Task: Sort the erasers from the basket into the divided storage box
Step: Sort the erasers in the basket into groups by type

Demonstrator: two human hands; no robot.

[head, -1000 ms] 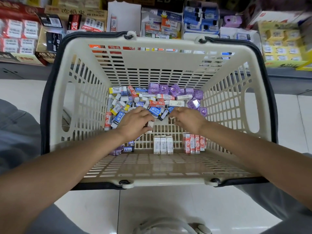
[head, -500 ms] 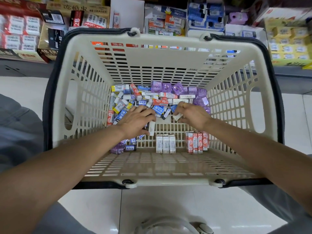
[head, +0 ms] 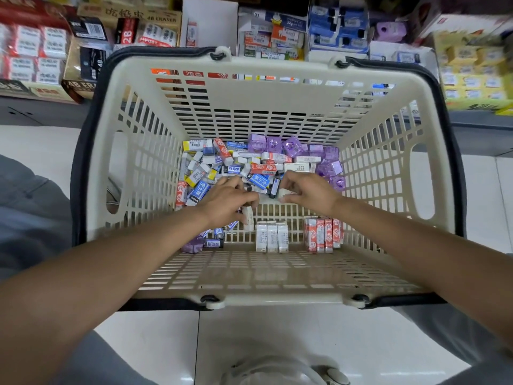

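Shop floor, eraser cartons [head: 144, 26] lining the shelf at 12 o'clock. Basket [head: 258, 276] is sitting on tile; loose pile [head: 249, 168] filling its far half, sorted rows at 6. Left hand [head: 227, 202] is curling round a white eraser [head: 248, 218]; right hand [head: 311, 190] is pinching another. Risk: reaching arms toppling the rows. Since 1 s ago, both hands are lifting erasers clear. Storage box not in view.

Cream slotted basket [head: 277, 87], dark handles [head: 83, 151]; purple erasers [head: 291, 147]; red-white erasers [head: 322, 234].
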